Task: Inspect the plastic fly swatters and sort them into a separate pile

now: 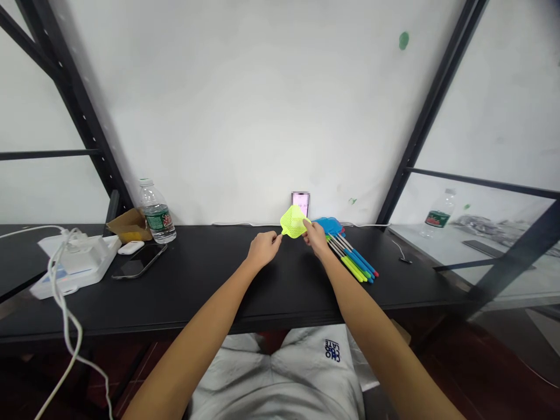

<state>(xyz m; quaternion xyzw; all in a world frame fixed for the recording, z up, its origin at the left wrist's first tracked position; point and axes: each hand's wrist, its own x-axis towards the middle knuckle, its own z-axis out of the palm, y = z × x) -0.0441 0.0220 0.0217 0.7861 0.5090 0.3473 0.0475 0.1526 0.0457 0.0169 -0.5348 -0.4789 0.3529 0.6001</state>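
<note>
My left hand (264, 247) is closed around the narrow neck of a yellow-green fly swatter (291, 221), near the middle of the black table. My right hand (315, 238) pinches the right edge of its perforated flat head. The head is tilted up above the tabletop between both hands. The swatter's handle is hidden, mostly by my left hand. Just right of my right hand lies a pile of fly swatters (353, 258) with blue, green and red grips and metal shafts. Their blue heads (329, 225) point toward the wall.
A phone (300, 199) leans upright on the wall behind the swatter. On the left are a water bottle (158, 214), an open cardboard box (131, 224), a white case (131, 248), a dark phone (140, 261) and a white power strip (83, 262) with cables. The black table's (205, 291) front edge borders my lap.
</note>
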